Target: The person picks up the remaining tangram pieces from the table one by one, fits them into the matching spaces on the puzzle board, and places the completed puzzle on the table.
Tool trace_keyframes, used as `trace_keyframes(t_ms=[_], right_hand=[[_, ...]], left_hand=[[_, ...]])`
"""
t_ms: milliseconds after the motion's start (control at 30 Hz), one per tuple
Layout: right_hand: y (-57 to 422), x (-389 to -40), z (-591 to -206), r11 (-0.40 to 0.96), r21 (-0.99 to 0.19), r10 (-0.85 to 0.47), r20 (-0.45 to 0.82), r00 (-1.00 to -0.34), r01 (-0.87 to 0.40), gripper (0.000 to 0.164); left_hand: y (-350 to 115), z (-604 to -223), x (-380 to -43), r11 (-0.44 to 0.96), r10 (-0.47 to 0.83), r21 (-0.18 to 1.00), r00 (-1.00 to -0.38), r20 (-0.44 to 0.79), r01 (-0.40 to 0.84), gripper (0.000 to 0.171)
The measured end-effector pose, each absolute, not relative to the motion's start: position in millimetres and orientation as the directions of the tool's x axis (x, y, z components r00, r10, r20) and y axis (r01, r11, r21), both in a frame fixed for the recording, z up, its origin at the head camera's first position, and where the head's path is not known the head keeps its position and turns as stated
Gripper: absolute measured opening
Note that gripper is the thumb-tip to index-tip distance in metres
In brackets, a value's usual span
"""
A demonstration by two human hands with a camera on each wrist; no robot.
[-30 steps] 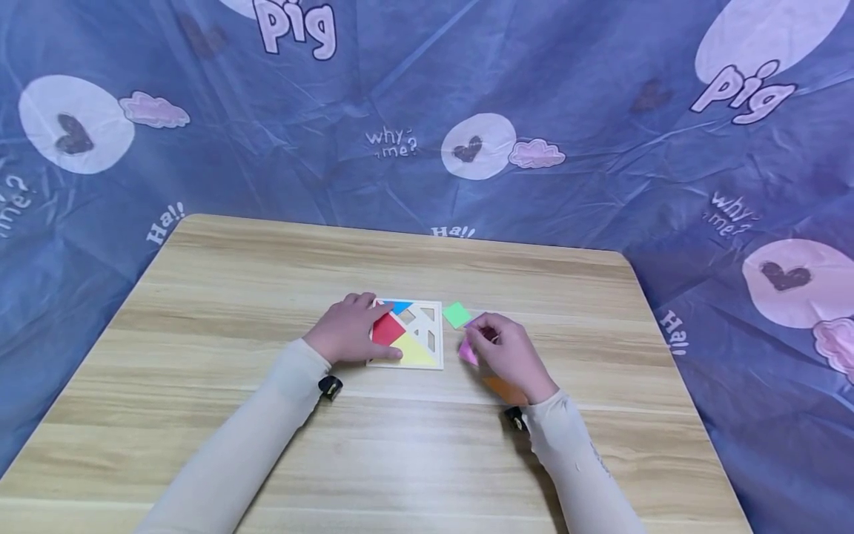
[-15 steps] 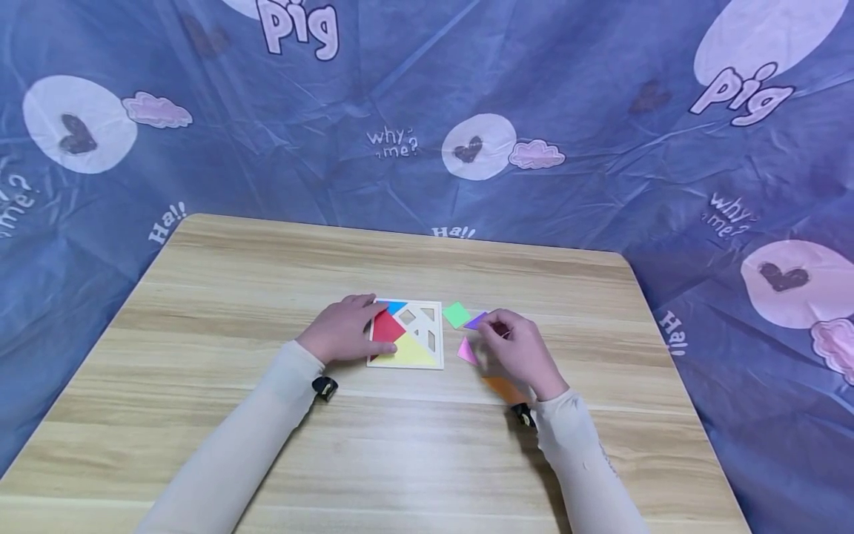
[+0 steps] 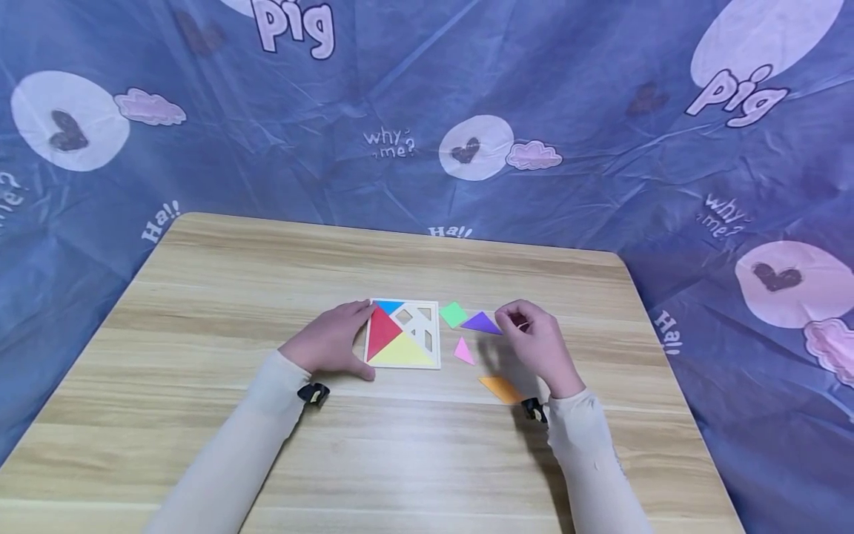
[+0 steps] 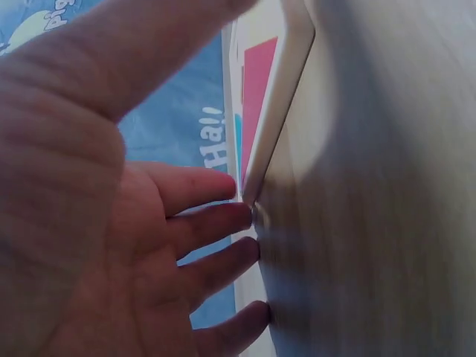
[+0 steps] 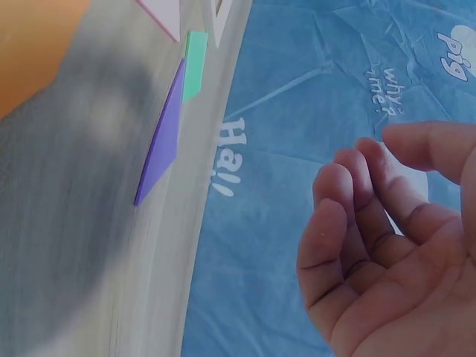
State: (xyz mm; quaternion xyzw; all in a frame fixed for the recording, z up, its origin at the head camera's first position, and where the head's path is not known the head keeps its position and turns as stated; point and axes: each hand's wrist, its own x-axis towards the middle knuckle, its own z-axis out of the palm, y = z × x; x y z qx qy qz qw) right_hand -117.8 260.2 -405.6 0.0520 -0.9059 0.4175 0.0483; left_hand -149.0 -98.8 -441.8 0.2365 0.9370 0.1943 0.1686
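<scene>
While 4 loose pieces (image 3: 482,323) separate the board (image 3: 417,324) from the empty, half-curled right hand (image 3: 539,345), the left hand (image 3: 329,343) spreads empty.

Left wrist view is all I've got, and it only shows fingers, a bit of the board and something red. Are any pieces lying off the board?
Observer: Yes, four: a green square, a purple triangle, a pink triangle and an orange piece.
Operator: Ooh! Is the other hand holding one?
Observer: No, the right wrist view shows the right hand with nothing in its fingers.
Operator: So is the board all filled up?
Observer: Not yet; from the head view, the board has unfilled holes in its right part.
</scene>
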Motion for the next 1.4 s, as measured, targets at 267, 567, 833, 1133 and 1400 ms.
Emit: trace_keyframes(t_ms=[267,567,833,1133,1400], right_hand=[[261.2,-117.7,-404.3,0.649,-0.744,-0.052,0.162,-0.985,-0.156,0.013],[262.9,-118.2,-408.7,0.687,-0.709,-0.06,0.166,-0.984,-0.162,0.012],[265.8,-115.4,-409.8,0.77,-0.616,-0.123,0.106,-0.987,-0.162,0.013],[271.4,-107.7,-407.2,0.874,-0.472,-0.228,-0.193,-0.954,-0.114,0.015],[270.6,-104.0,-415.6,0.897,-0.429,-0.301,-0.425,-0.854,-0.102,0.028]], left_hand=[[-105.0,-443.8,-150.7,0.806,0.515,0.452,-0.83,-0.215,0.382,0.117],[-104.6,-444.2,-149.9,0.803,0.516,0.451,-0.833,-0.201,0.389,0.113],[-102.5,-448.8,-147.7,0.808,0.508,0.452,-0.835,-0.212,0.377,0.113],[-101.9,-449.1,-146.9,0.805,0.506,0.462,-0.837,-0.207,0.372,0.114],[-101.9,-448.7,-146.6,0.806,0.505,0.464,-0.837,-0.211,0.369,0.115]])
